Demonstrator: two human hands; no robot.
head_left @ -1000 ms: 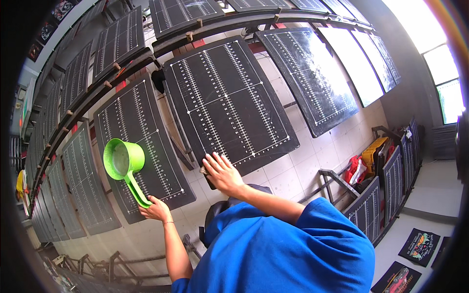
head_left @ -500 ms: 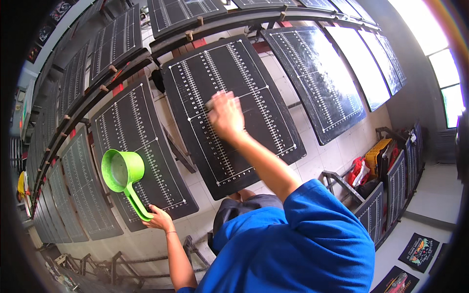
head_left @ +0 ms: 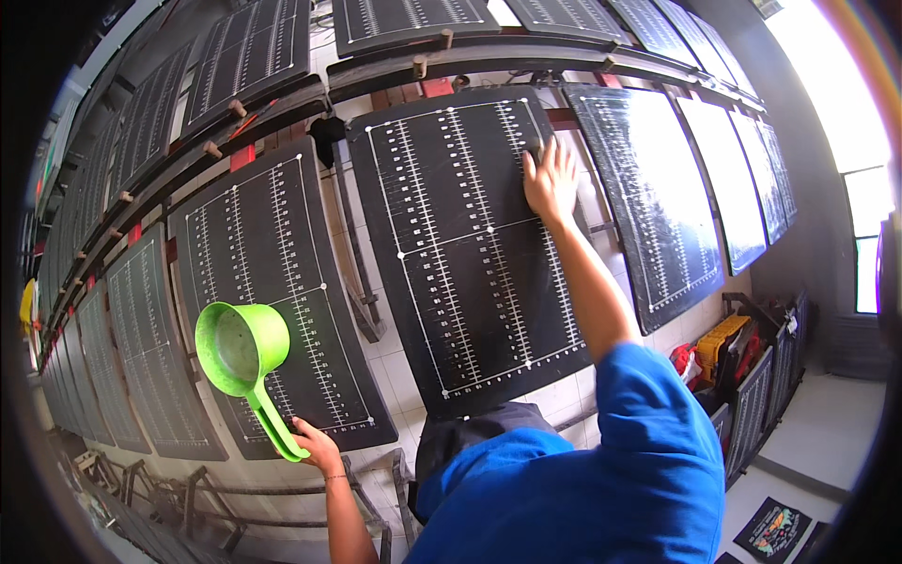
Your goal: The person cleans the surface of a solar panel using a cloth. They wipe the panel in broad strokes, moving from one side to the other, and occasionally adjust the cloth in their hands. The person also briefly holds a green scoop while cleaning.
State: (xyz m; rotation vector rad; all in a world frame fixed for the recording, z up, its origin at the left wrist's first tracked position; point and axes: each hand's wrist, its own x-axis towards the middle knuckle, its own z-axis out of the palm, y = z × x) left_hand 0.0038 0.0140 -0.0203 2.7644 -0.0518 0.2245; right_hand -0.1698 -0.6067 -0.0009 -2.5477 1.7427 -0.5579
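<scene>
My left hand is closed around the handle end of a bright green plastic dipper. The cup hangs over a black board at the left, tilted so that its pale grey inside shows; I cannot tell how much liquid is in it. With arm stretched out, my right hand presses down near the far right edge of the black board in front of me. Between its thumb and fingers is a small dark thing, mostly hidden. White ruled lines, tick scales and round dots mark this board.
More marked black boards, such as the left one and the shiny right one, stand in rows along a dark metal rail with wooden pegs. Floor tiles show in the gaps. A yellow crate and red bags lie at the right.
My right hand has moved from the middle of the board to its far right edge. My left hand still holds the dipper. The view has shifted, so the boards sit a little differently.
</scene>
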